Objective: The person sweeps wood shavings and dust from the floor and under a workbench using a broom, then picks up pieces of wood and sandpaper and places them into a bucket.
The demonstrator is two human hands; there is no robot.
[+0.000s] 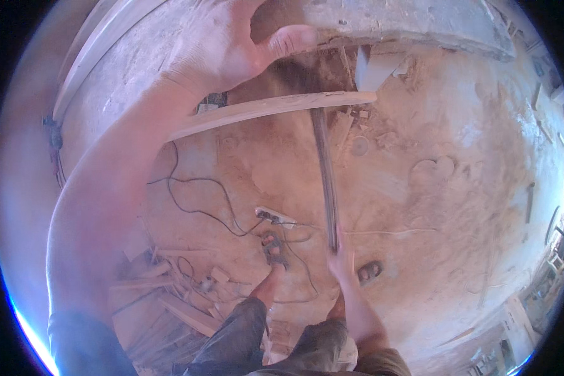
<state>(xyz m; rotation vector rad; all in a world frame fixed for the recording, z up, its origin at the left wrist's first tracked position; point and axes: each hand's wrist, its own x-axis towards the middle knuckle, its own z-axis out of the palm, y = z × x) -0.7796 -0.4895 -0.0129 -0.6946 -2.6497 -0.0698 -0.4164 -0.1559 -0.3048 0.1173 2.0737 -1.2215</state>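
My left hand (222, 50) reaches over the far work surface, its thumb stretched out to the right. The other fingers run past the top edge of the view, so only part of them shows. Below the wrist lies a pale wooden plank (282, 103), which looks curved here. Lower down, my right hand (340, 262) is closed around the near end of a long, narrow, dark bar (325, 169). The bar's far end meets the near edge of the plank or passes under it; I cannot tell which. What kind of bar it is does not show.
A grey, worn slab edge (420, 37) crosses the top. On the dusty floor (407, 207) are a power strip (274, 217) and a looping dark cable (200, 180) close to my sandalled feet. Wood offcuts (188, 313) lie at lower left, with more scraps along the right side.
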